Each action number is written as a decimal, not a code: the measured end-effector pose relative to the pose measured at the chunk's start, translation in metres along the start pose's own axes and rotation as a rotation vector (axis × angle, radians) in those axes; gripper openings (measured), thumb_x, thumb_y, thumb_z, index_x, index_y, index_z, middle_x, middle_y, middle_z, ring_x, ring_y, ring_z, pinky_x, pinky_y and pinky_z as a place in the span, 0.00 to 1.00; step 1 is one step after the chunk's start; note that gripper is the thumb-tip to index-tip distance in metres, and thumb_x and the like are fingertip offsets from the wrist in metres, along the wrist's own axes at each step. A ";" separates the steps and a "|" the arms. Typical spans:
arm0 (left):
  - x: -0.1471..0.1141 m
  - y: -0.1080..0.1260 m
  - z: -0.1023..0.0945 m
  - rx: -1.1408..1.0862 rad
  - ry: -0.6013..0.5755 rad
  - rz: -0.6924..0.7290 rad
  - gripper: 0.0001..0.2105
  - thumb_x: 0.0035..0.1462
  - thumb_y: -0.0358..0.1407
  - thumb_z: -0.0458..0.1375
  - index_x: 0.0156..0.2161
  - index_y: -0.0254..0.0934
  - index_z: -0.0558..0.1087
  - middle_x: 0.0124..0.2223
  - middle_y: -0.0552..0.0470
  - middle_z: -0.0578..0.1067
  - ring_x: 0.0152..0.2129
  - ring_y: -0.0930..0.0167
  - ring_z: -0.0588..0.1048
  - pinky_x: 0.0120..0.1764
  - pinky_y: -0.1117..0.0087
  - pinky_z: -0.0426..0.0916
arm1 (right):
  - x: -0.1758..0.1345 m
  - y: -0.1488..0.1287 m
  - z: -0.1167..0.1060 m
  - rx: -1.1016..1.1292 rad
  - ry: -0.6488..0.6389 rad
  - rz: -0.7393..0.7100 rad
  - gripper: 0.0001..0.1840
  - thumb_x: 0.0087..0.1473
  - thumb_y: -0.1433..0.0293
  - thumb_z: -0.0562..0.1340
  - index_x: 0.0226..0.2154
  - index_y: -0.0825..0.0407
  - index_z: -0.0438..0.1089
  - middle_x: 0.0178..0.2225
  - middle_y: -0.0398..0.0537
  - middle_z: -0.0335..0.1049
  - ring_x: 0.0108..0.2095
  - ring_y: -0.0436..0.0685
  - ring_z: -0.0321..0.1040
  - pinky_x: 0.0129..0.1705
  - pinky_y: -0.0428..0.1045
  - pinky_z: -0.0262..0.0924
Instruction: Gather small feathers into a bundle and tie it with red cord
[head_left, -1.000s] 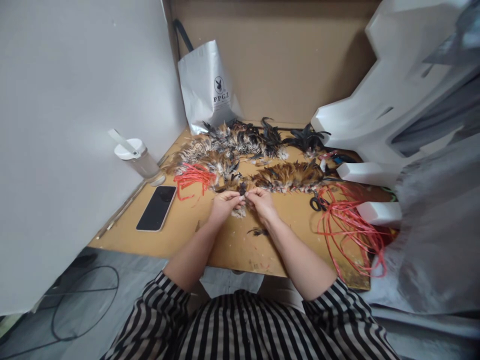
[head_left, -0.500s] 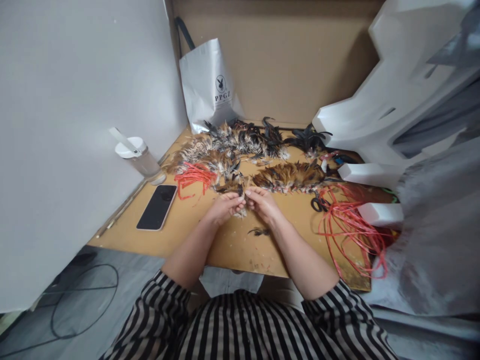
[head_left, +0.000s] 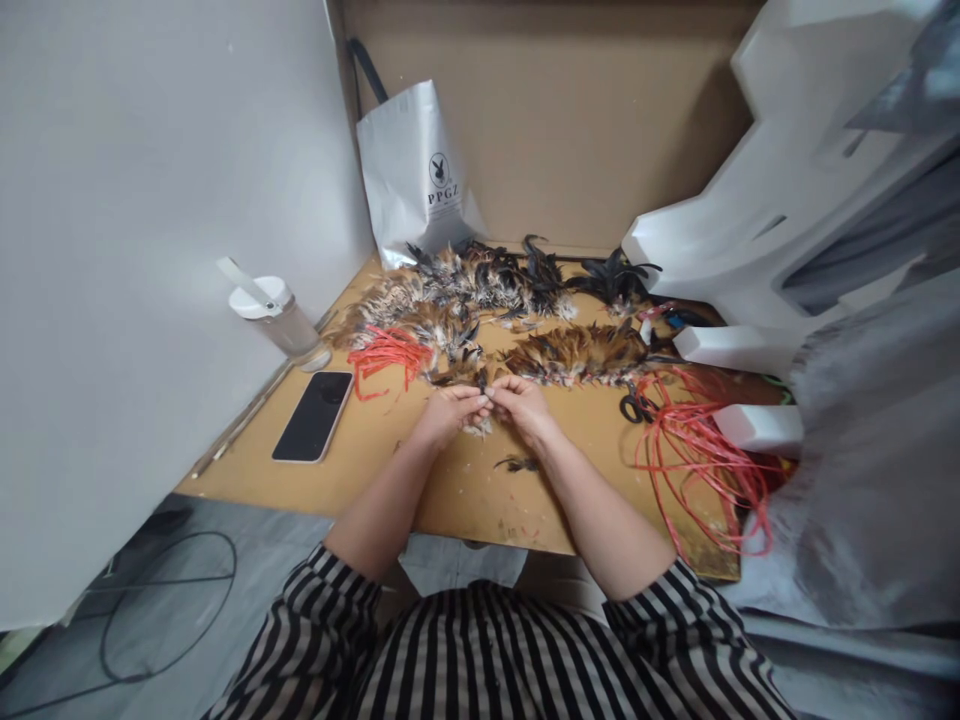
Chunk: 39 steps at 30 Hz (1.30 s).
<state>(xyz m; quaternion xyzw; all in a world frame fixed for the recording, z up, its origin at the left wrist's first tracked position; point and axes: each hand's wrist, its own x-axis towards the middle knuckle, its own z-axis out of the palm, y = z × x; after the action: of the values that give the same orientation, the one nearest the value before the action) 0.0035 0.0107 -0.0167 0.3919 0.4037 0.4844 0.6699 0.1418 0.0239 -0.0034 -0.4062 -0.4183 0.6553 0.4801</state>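
Note:
Both hands meet over the middle of the table, fingertips pinched together. My left hand [head_left: 450, 413] is closed on a small bunch of dark feathers [head_left: 484, 378] that shows above the fingertips. Touching it from the other side, my right hand [head_left: 521, 405] pinches at the same feathers. Pale fluffy feather ends [head_left: 477, 428] show just below the fingers. Behind the hands lie a brown row of feathers [head_left: 577, 352] and a longer mottled brown and black feather pile [head_left: 450, 285]. A short bundle of red plastic strips [head_left: 390, 348] lies left of them.
A phone [head_left: 313, 416] and a lidded cup [head_left: 281, 320] stand left. A silver bag [head_left: 412, 170] leans at the back. Black scissors [head_left: 637, 404], long red strips [head_left: 694, 460] and a white plastic frame [head_left: 739, 347] are right. A loose dark feather [head_left: 517, 463] lies near the front.
My right hand has moved slightly left and its fingertips have come together with those of my left hand at the feathers. The table things stay put.

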 end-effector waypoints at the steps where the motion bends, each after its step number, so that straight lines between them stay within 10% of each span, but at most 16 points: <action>1: 0.000 0.000 0.001 0.041 0.028 0.022 0.13 0.38 0.35 0.66 0.30 0.29 0.74 0.24 0.51 0.74 0.19 0.79 0.70 0.24 0.78 0.64 | 0.000 0.001 0.001 -0.006 0.025 0.000 0.15 0.32 0.64 0.69 0.21 0.54 0.66 0.14 0.38 0.63 0.14 0.44 0.52 0.16 0.42 0.43; 10: -0.001 0.001 0.008 0.213 0.148 0.110 0.12 0.37 0.37 0.65 0.29 0.31 0.74 0.20 0.52 0.73 0.16 0.77 0.69 0.23 0.75 0.65 | 0.000 0.007 0.004 -0.038 0.109 -0.013 0.15 0.31 0.62 0.68 0.20 0.53 0.64 0.13 0.37 0.61 0.13 0.44 0.50 0.15 0.43 0.40; 39: 0.000 -0.002 -0.002 -0.128 -0.060 -0.165 0.07 0.45 0.29 0.63 0.32 0.27 0.74 0.27 0.47 0.76 0.23 0.77 0.74 0.26 0.82 0.67 | 0.001 0.006 0.002 -0.031 0.099 0.001 0.15 0.30 0.64 0.69 0.20 0.53 0.65 0.17 0.38 0.64 0.18 0.46 0.59 0.20 0.43 0.54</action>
<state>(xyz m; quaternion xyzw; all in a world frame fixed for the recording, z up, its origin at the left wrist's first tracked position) 0.0025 0.0107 -0.0190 0.3281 0.3824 0.4405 0.7430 0.1380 0.0232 -0.0080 -0.4457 -0.4041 0.6282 0.4934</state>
